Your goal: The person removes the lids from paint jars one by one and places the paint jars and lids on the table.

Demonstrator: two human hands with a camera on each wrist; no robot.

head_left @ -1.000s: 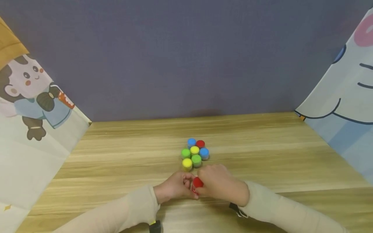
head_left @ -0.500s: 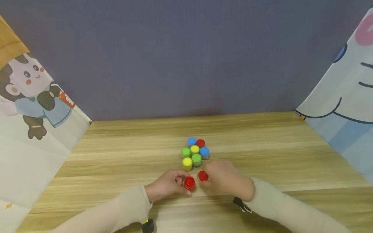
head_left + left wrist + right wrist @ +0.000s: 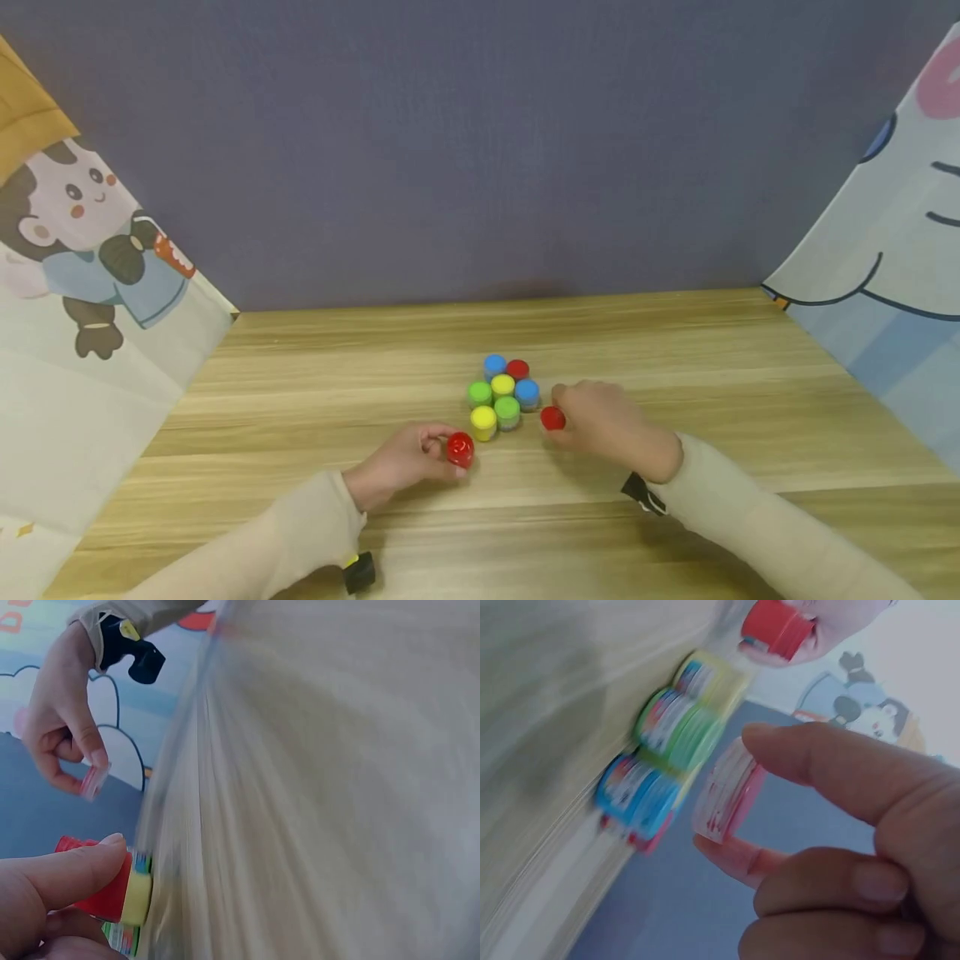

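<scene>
In the head view my left hand (image 3: 401, 460) holds a small red tub (image 3: 460, 450) with its top uncovered, glossy red inside. Thumb and fingers grip its sides, as the left wrist view shows of the same tub (image 3: 109, 898). To the right, my right hand (image 3: 613, 427) pinches a round red lid (image 3: 553, 418) by its edge, well apart from the tub. The right wrist view shows the lid (image 3: 731, 793) tilted between thumb and a fingertip, with red smears on its pale side. Between the hands stand capped tubs, including a yellow one (image 3: 483, 423) and a green one (image 3: 507, 412).
Several more capped tubs sit in the tight cluster: a blue tub (image 3: 527, 394), a red-lidded tub (image 3: 517, 369) and others. They stand on a wood-grain table (image 3: 337, 383). A grey-blue panel (image 3: 480, 167) rises behind, with cartoon-printed sheets (image 3: 112, 250) at both sides.
The red lid has come off the red tub. My left hand has moved left and slightly away from me with the tub; my right has carried the lid right and farther forward.
</scene>
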